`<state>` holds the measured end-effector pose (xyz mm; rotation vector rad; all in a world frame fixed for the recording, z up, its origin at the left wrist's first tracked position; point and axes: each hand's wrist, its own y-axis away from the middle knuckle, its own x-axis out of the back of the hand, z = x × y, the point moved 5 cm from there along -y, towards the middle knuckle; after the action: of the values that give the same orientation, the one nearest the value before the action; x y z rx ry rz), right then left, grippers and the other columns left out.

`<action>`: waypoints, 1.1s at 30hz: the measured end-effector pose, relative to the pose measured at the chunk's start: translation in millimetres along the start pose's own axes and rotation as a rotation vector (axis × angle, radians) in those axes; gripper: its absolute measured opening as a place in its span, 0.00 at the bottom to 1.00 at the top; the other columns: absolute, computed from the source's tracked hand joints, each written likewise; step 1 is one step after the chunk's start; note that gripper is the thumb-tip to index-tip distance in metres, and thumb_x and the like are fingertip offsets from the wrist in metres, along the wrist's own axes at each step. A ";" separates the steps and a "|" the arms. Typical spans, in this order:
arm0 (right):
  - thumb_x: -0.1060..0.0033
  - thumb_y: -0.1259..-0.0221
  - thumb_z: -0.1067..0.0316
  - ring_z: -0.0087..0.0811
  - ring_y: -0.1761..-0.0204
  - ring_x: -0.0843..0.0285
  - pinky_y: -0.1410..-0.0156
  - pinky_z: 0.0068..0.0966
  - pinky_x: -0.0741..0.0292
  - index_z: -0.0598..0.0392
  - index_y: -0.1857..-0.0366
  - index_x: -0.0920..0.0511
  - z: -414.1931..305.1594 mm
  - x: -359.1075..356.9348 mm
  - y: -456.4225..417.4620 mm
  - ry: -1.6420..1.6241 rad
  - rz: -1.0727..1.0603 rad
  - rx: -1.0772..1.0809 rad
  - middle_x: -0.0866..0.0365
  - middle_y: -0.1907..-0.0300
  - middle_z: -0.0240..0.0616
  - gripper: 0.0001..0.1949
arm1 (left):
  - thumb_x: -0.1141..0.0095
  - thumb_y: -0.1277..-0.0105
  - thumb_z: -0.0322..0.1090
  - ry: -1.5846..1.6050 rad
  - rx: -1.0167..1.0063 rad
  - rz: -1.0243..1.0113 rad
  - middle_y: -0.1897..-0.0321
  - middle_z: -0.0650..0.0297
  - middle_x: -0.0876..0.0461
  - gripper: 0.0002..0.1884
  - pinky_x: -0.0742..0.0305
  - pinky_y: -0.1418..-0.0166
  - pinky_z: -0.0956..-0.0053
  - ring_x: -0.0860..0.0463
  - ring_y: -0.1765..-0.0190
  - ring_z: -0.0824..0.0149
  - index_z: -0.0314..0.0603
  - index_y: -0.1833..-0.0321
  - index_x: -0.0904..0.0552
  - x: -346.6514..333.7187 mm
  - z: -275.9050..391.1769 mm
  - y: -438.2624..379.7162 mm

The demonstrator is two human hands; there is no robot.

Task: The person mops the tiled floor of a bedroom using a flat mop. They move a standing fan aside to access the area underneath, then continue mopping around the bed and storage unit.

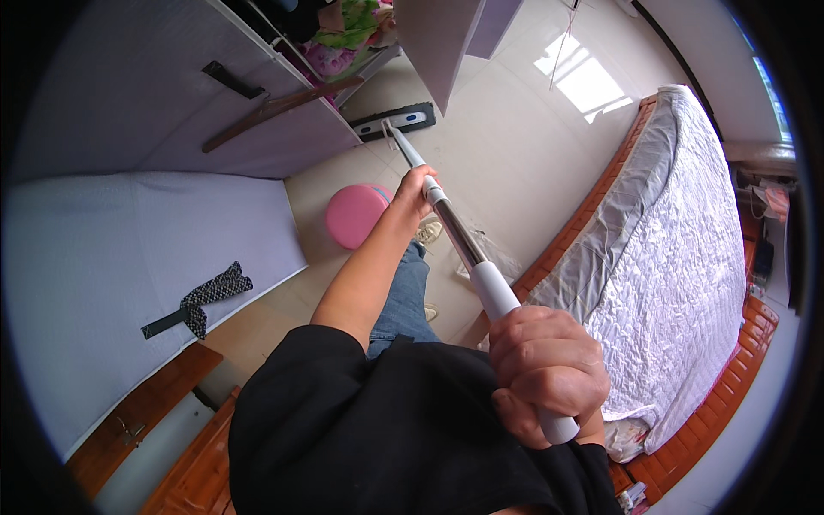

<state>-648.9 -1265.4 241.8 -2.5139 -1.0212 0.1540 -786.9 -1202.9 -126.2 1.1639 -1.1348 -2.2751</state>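
A flat mop runs from the lower right to the top centre of the view. Around the white grip at the upper end of the mop handle (465, 233), my right hand (550, 367) is closed. My left hand (417, 190) grips the pole farther down, near a white collar. The mop head (394, 122), white and grey with a dark pad, lies flat on the tiled floor (508, 154), its left end against the lower edge of a grey fabric wardrobe (270, 122). Both hands are in view.
A round pink stool (358, 215) stands left of my feet. A wooden bed with a white quilted cover (676, 277) fills the right side. Clear plastic (492, 254) lies on the floor beside the bed. A raised wardrobe flap (438, 45) hangs near the mop head.
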 end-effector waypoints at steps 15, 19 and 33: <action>0.45 0.56 0.77 0.28 0.88 0.30 0.79 0.25 0.28 0.56 0.85 0.33 -88.9 31.5 36.9 0.051 0.055 0.027 0.30 0.89 0.36 0.08 | 0.51 0.49 0.32 -0.092 0.330 0.010 0.81 0.61 0.31 0.06 0.28 0.74 0.61 0.28 0.78 0.63 0.41 0.71 0.32 -47.7 -98.4 80.6; 0.43 0.52 0.75 0.26 0.86 0.29 0.78 0.24 0.25 0.54 0.82 0.33 -114.9 62.0 33.6 0.090 0.100 0.006 0.28 0.87 0.35 0.09 | 0.51 0.49 0.29 -0.040 0.397 0.049 0.81 0.62 0.31 0.06 0.28 0.72 0.62 0.29 0.77 0.63 0.41 0.71 0.33 -86.4 -104.2 83.2; 0.44 0.61 0.82 0.38 0.86 0.33 0.76 0.32 0.32 0.59 0.89 0.35 -19.4 92.0 5.0 0.106 0.268 -0.063 0.35 0.88 0.38 0.11 | 0.51 0.48 0.34 -0.277 0.263 -0.096 0.84 0.61 0.30 0.06 0.29 0.78 0.63 0.29 0.82 0.63 0.41 0.71 0.32 -124.3 -55.4 -66.1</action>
<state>-574.2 -1212.0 262.3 -2.6765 -0.6543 0.0655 -664.3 -1114.5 -132.3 1.0323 -1.5522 -2.4742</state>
